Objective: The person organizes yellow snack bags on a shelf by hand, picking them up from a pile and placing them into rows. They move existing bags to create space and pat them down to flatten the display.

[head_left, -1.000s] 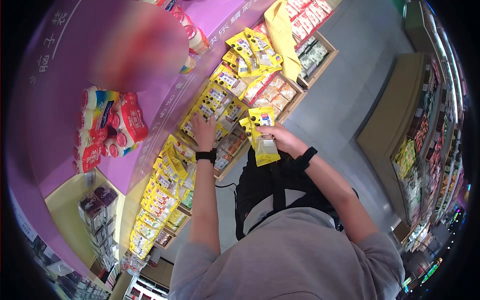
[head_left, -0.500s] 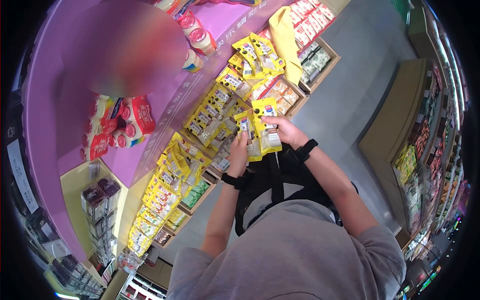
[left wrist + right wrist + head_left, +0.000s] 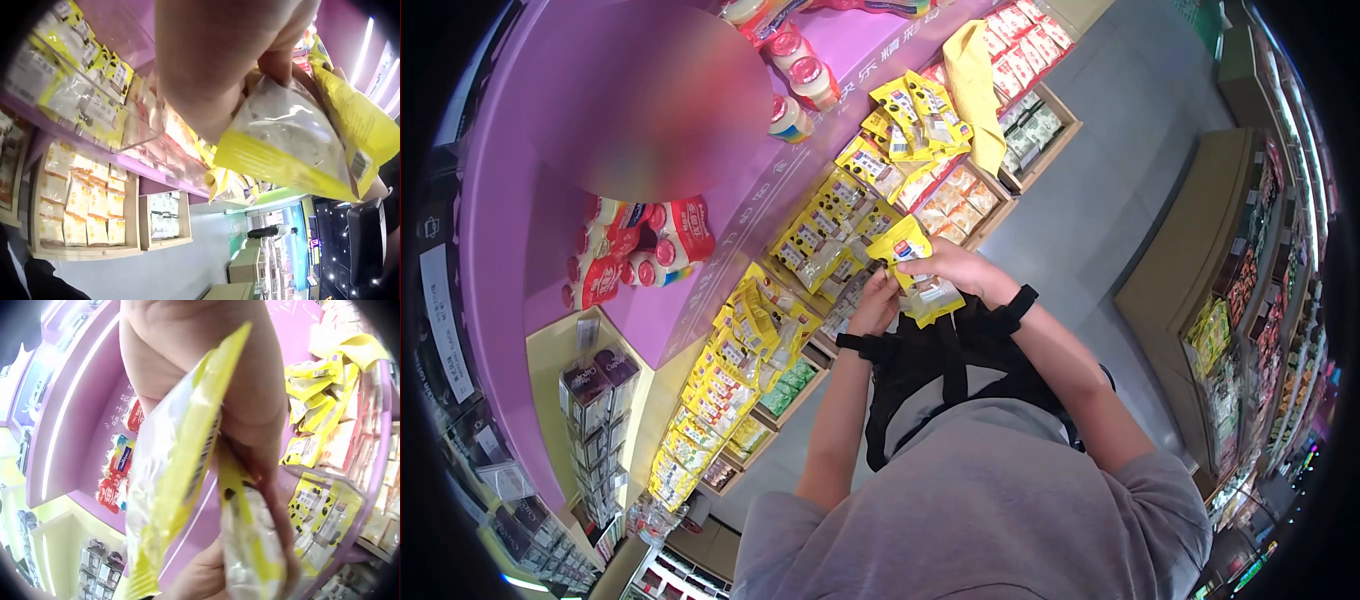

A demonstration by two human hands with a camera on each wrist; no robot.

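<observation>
My right hand [image 3: 962, 268] grips yellow snack packets in front of my body, with its thumb across the front one. Two packets show in the right wrist view: a near packet [image 3: 172, 481] seen edge-on and a second packet [image 3: 250, 531] beside it. Each has a yellow printed part and a clear window. At their lower left my left hand [image 3: 874, 308] pinches a packet edge with curled fingers. From the left wrist, a clear packet window [image 3: 290, 122] with a yellow border lies right under that hand's fingers.
Clear bins of similar yellow packets [image 3: 825, 235] line the purple display [image 3: 730, 200]. More loose packets [image 3: 915, 115] lie piled beside a yellow cloth [image 3: 970, 90]. Drink bottle packs [image 3: 685, 230] stand on the purple top. Wooden trays [image 3: 87, 253] sit below, and a shelf unit [image 3: 1180, 250] stands across the aisle.
My left hand has come back from the bin of packets to the right hand. Half a second ago two packets stood side by side, one in each hand; now they overlap and tilt.
</observation>
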